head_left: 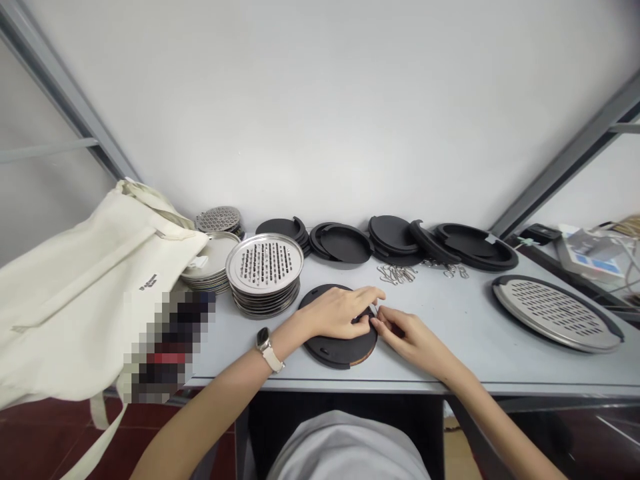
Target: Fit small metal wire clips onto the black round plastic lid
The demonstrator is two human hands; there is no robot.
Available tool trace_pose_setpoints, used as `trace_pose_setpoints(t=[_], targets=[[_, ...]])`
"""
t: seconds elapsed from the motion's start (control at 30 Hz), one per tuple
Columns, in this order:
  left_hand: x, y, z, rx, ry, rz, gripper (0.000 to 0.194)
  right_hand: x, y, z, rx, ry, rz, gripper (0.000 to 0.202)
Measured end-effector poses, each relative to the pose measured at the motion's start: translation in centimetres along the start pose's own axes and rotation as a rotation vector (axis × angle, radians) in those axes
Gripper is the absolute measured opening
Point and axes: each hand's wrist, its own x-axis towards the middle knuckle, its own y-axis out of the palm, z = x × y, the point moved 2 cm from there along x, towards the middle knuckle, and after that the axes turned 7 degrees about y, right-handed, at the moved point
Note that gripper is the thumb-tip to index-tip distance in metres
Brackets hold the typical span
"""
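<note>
A black round plastic base [327, 351] lies flat near the table's front edge, with a brownish strip along its lower right rim. My left hand [340, 312] spreads over it and holds it down, the index finger stretched past its right side and the thumb bent in. At that same right rim, my right hand [403, 332] is closed in a pinch. A thin bright piece of metal, looking like a small wire hook [374, 309], shows between the two hands. Its lower part is hidden by my fingers.
To the left stand a stack of metal grater discs [265, 265], plain metal discs [219, 251] and a cream bag [90, 287]. Black round bases [345, 243] line the wall. Loose wire hooks [397, 274] lie before them. An oval grater [555, 313] sits right.
</note>
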Motion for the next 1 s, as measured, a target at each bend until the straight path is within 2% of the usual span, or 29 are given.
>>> trace_pose_setpoints(t=[0.77,1.0], targets=[[0.07,-0.49,0.07,-0.139,-0.053,-0.019,0.045,-0.04,-0.28,0.01,0.007,-0.01,-0.042,0.03],[0.09,-0.37,0.25,-0.18,-0.023,-0.045,0.045,-0.09,-0.34,0.15,0.011,-0.013,-0.06,0.03]])
